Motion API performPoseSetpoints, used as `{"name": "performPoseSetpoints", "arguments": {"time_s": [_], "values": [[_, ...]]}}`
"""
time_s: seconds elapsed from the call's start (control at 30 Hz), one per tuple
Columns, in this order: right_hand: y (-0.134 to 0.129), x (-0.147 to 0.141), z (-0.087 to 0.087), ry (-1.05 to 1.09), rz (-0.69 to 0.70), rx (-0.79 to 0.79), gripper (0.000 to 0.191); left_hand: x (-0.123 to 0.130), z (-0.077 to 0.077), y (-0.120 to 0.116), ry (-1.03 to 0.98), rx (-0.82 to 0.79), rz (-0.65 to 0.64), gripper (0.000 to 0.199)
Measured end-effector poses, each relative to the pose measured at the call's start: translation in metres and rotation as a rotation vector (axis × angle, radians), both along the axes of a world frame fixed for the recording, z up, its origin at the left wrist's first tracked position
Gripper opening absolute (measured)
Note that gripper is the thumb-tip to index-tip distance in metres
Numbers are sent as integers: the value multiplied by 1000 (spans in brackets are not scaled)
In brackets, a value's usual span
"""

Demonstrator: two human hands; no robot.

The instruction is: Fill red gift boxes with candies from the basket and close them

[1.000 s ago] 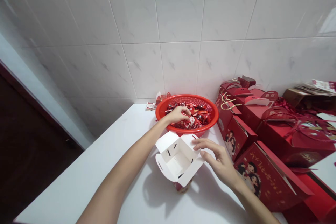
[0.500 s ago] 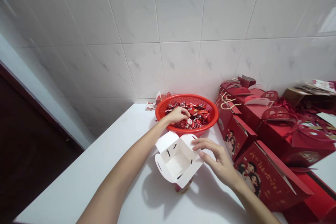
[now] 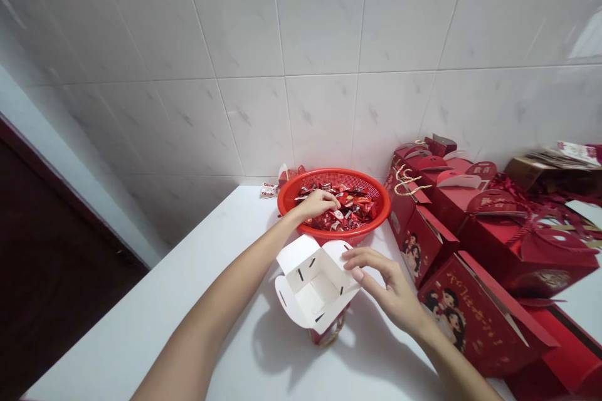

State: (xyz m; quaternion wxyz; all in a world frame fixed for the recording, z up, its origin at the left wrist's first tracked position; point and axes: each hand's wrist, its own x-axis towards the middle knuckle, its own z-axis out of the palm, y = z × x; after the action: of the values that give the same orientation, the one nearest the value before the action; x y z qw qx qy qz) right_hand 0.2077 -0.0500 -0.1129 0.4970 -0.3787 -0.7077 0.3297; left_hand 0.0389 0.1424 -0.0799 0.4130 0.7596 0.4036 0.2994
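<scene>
My left hand (image 3: pixel 320 203) reaches into a red plastic basket (image 3: pixel 383 210) heaped with wrapped candies (image 3: pixel 360 207). Its fingers are pinched together at a candy with a pale, pinkish-white patch (image 3: pixel 338 215); the exact grip is partly hidden. In front of the basket stands a small box (image 3: pixel 301 310), white inside, its flaps folded outward and its top uncovered. A bit of red outside and a twisted cord show beneath the near flap. My right hand (image 3: pixel 392 291) holds the box's right side, thumb and fingers on the flaps. Inside, no candy shows.
Several red gift boxes (image 3: pixel 484 307) with printed couples and cord handles crowd the right side of the white table (image 3: pixel 188 319). A small red packet (image 3: pixel 291 173) lies behind the basket's left rim. The tiled wall (image 3: pixel 324 119) rises behind.
The box has shifted and tilted very slightly, so more of the cord under its near flap shows. My left hand stays among the candies, nearly still.
</scene>
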Motion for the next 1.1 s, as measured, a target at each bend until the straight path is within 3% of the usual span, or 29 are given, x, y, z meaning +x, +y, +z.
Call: {"name": "performPoseSetpoints", "arguments": {"time_s": [0.17,0.37,0.47,0.63,0.73,0.83,0.97,1.1], "values": [[1,0,-3,21,-16,19,20,0,6,-6,-59,56,-3,10],[6,3,-9,121,-156,78,24,-6,20,-22,-154,135,22,12],[10,4,-11,160,-224,89,25,-16,30,-46,-197,164,15,17],[11,2,-12,180,-260,91,26,-37,40,-111,-220,172,-49,25],[9,-2,-6,172,-257,109,27,-47,36,-144,-253,196,-33,23],[5,-8,6,121,-205,131,28,-52,25,-159,-278,239,-12,21],[4,-21,23,45,-117,97,23,-55,14,-159,-277,267,7,22],[10,-32,26,121,-133,18,25,-60,9,-155,-316,247,15,25]]}}
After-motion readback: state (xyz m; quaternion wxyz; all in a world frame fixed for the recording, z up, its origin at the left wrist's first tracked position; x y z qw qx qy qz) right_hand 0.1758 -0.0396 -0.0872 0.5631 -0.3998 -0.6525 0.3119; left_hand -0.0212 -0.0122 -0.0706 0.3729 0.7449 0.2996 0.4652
